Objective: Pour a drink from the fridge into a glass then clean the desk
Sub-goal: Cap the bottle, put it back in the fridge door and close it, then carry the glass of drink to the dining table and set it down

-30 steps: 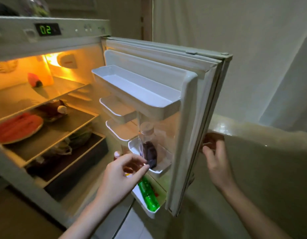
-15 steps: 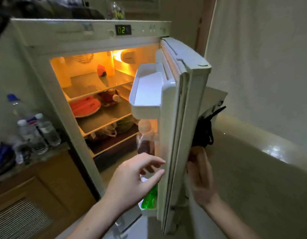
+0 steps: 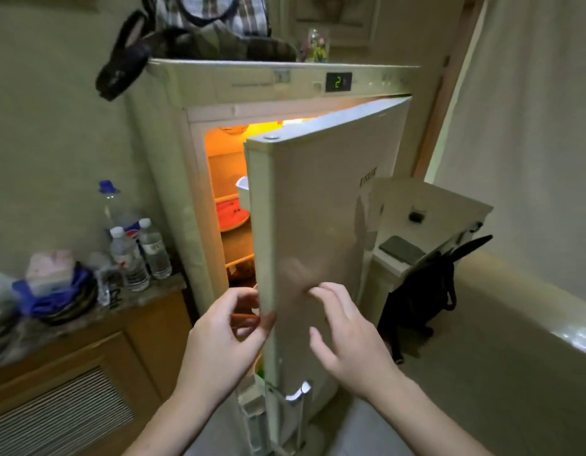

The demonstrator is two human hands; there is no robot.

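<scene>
Left hand (image 3: pixel 224 337): empty, fingers loosely curled and apart, tips at the free edge of the fridge door (image 3: pixel 318 232); whether they touch the edge cannot be told. Right hand (image 3: pixel 347 337): empty, fingers spread, hovering just before the door's outer face; a blurred shadow of it lies on the panel.

Door: flat, smooth, pale cream panel with rounded corners, standing roughly half shut and hiding most of the fridge (image 3: pixel 252 83) interior. A sliver of green shows low inside the door edge, below the left hand; what it is cannot be told. The drink bottle is not visible from here.

Through the gap: warm orange light, a white door shelf (image 3: pixel 243 192), a red watermelon slice (image 3: pixel 232 213) on a shelf.

Left of the fridge: wooden cabinet (image 3: pixel 87 373) with a slatted vent and a mottled stone-like top. On it stand clear plastic bottles (image 3: pixel 138 255) with white caps, one taller with a blue cap, plus a blurred heap of blue and white items at the far left.

Right of the fridge: a low white unit (image 3: pixel 426 205) carrying a small dark object and a flat grey one; a black bag (image 3: pixel 419 301) hangs against its front.

Fridge top panel: green digit display (image 3: pixel 338 82). Above it, dark bundled fabric and a checked cloth.
</scene>
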